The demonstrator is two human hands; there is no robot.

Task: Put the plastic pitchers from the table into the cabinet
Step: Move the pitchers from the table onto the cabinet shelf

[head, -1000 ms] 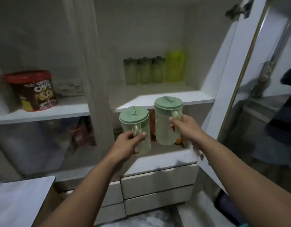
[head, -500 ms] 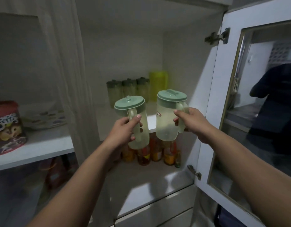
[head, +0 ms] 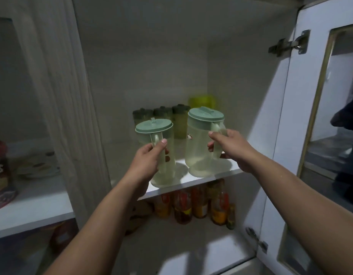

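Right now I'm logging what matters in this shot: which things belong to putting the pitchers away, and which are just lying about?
Part of the job:
- left pitcher, held by the left hand
- right pitcher, held by the right hand
- cabinet shelf

Just lying about:
- dark-lidded containers at the back
- yellow container
- bottles below
- red-lidded tub

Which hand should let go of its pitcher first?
Probably the right hand: its pitcher looks fully over the shelf, base apparently down. The left hand holds the smaller pitcher at the front edge, so it likely needs pushing deeper.
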